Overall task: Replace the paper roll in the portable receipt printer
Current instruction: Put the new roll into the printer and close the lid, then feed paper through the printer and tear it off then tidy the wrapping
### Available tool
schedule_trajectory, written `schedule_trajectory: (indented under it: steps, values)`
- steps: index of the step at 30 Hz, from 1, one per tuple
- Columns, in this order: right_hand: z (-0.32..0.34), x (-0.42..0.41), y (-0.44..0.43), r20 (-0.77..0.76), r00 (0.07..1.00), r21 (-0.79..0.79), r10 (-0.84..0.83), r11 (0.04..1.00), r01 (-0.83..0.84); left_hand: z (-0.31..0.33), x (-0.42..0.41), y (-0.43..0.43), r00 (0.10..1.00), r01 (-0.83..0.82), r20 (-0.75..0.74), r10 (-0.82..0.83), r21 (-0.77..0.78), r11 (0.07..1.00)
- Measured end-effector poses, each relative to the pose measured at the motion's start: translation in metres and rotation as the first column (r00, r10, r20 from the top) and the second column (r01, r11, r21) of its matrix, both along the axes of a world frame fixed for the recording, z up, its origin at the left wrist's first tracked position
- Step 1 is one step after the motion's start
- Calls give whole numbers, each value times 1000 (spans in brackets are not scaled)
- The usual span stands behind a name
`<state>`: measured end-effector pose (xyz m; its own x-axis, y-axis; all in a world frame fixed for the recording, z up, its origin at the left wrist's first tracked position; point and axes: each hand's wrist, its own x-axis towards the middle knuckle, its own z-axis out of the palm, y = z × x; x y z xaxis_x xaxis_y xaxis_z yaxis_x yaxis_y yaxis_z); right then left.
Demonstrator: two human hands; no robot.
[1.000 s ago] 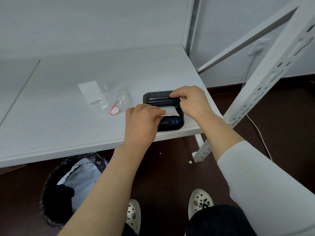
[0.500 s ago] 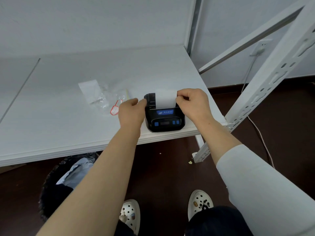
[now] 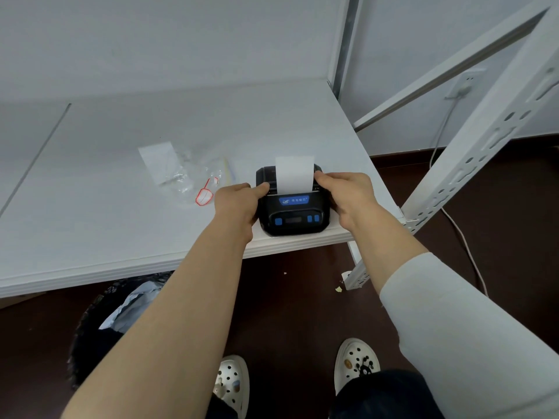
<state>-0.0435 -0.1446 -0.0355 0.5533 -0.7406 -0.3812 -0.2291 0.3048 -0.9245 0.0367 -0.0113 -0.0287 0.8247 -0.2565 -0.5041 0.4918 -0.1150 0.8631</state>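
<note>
A black portable receipt printer (image 3: 295,214) with blue buttons sits at the front right corner of the white table (image 3: 121,225). Its lid looks closed, and a strip of white paper (image 3: 294,173) stands up out of the slot. My left hand (image 3: 239,201) grips the printer's left side, thumb on the top edge. My right hand (image 3: 348,196) holds the right side, its fingertips beside the paper's right edge. The roll itself is hidden inside.
Left of the printer lie a crumpled clear plastic wrapper (image 3: 193,176) with a red-edged sticker and a white paper slip (image 3: 158,160). A black-lined bin (image 3: 121,322) stands under the table. A white perforated rack post (image 3: 472,164) and a cable (image 3: 462,237) are at the right.
The lid, open a second ago with the paper end over the front, is now shut. The paper strip sticks up from the slot, and both hands have moved to the printer's sides.
</note>
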Motion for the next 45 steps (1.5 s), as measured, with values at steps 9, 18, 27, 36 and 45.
schedule_trajectory:
  steps: [9, 18, 27, 36, 45]
  values:
    - [-1, -1, 0, -11, 1000, -44, -6, 999, 6, -7, 5, -1, 998, -55, 27, 53, 67, 996]
    - [-16, -13, 14, 21, 1000, 24, -15, 1000, 15, -16, -12, 6, 998, -49, 47, 48, 20, 999]
    - [-9, -2, 2, 43, 999, 56, -29, 998, 26, -7, -30, -1, 999, 36, -16, -38, -128, 991]
    - [-21, -17, 9, 186, 978, 65, 91, 992, -105, -31, -43, 13, 897, 325, 366, -246, -171, 930]
    - [-24, -15, 11, 149, 983, 11, 106, 994, -108, -38, -43, 6, 866, 241, 463, -190, -53, 969]
